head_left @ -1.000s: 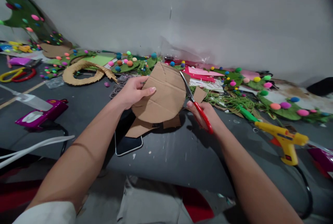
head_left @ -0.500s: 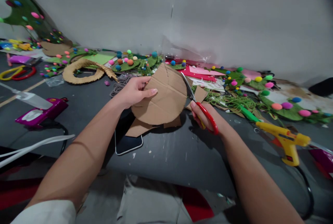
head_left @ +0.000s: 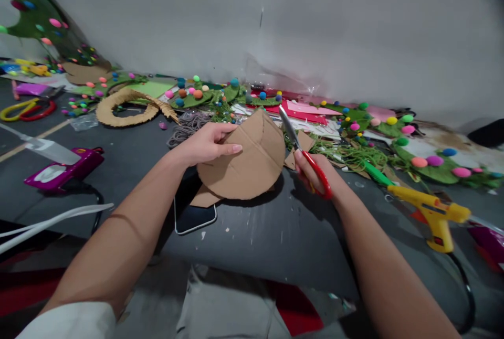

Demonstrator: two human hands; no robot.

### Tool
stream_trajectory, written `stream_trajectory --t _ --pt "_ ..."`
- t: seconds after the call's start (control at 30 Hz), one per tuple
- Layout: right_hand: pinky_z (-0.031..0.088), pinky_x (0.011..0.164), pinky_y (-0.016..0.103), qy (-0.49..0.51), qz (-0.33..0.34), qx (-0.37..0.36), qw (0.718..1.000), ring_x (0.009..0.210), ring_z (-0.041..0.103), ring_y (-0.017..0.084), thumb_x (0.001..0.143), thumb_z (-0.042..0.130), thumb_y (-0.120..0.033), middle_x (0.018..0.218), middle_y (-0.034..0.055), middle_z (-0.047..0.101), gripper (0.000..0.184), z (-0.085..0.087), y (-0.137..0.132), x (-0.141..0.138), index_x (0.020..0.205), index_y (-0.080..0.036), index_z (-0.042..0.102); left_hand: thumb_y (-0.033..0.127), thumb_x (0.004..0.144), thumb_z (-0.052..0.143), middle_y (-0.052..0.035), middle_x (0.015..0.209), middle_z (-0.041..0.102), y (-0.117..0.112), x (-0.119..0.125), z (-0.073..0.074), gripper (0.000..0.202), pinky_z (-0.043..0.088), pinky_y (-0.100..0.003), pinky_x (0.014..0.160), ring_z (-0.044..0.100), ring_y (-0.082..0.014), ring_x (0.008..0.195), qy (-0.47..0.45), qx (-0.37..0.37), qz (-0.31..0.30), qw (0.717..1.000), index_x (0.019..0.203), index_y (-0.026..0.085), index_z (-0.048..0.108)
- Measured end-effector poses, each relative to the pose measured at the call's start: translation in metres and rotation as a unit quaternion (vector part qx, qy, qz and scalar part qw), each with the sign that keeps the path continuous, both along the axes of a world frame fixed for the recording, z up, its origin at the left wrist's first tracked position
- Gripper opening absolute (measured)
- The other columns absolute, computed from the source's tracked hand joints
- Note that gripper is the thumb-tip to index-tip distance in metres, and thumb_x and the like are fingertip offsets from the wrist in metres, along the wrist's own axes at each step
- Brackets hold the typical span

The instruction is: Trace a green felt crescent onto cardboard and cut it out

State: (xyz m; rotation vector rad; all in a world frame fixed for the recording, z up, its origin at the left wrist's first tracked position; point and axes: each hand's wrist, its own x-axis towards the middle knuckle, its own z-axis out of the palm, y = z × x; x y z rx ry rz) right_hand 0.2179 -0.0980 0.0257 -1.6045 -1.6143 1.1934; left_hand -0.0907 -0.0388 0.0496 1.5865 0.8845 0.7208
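A roughly round piece of brown cardboard (head_left: 248,166) with a pointed top edge is pinched in my left hand (head_left: 207,145), thumb lying on its face. My right hand (head_left: 315,171) grips red-and-yellow scissors (head_left: 291,131) by the handles. Their blades point up, close together, just right of the cardboard's edge and apart from it. Under the cardboard, a smaller cardboard scrap (head_left: 205,197) rests partly over a dark phone (head_left: 195,218) on the grey table (head_left: 252,244).
To the right lies a yellow glue gun (head_left: 433,210) with a black cord. Green yarn (head_left: 354,155) and felt pieces with pom-poms (head_left: 437,166) run along the wall. A cardboard ring (head_left: 104,110), a purple device (head_left: 66,168) and other scissors (head_left: 37,110) lie left.
The scissors have come away from the cardboard's right edge, moving slightly right. My left hand has tilted and lowered the cardboard a little, its top point shifting right.
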Motion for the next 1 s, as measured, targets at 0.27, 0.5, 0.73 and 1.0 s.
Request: stream_trajectory --t 0.27,0.5,0.73,1.0 --pt "0.04 0.056 0.032 -0.022 0.083 0.043 0.995 0.06 0.046 0.016 0.089 0.038 -0.095 0.067 0.0008 0.052 0.074 0.003 -0.001 0.013 0.076 -0.023 0.051 0.047 0.073 0.094 -0.0088 0.108 0.084 0.005 -0.006 -0.001 0.061 0.066 -0.031 0.077 0.08 -0.0259 0.094 -0.01 0.022 0.07 0.997 0.127 0.022 0.078" --pt "0.032 0.056 0.032 -0.057 0.125 0.05 0.989 0.058 0.044 0.015 0.095 0.038 -0.089 0.063 -0.0006 0.051 0.07 0.007 -0.006 0.009 0.075 -0.023 0.05 0.05 0.072 0.094 -0.0105 0.108 0.084 0.006 -0.007 0.0 0.066 0.066 -0.031 0.073 0.08 -0.0269 0.092 -0.026 0.044 0.103 0.993 0.128 0.02 0.077" --pt "0.034 0.056 0.031 -0.053 0.116 0.053 0.99 0.058 0.044 0.015 0.094 0.038 -0.089 0.062 -0.001 0.05 0.071 0.005 -0.007 0.005 0.074 -0.022 0.049 0.05 0.077 0.092 -0.0101 0.111 0.083 0.004 -0.004 -0.001 0.064 0.066 -0.031 0.075 0.08 -0.0269 0.095 -0.023 0.057 0.102 0.993 0.131 0.021 0.076" --pt "0.037 0.057 0.031 -0.05 0.095 0.055 0.993 0.057 0.047 0.016 0.096 0.037 -0.088 0.06 -0.0004 0.051 0.07 0.003 -0.007 -0.001 0.073 -0.023 0.05 0.049 0.076 0.091 -0.0106 0.112 0.083 0.004 0.0 -0.003 0.067 0.066 -0.034 0.077 0.08 -0.0277 0.095 -0.025 0.053 0.104 0.993 0.133 0.02 0.074"
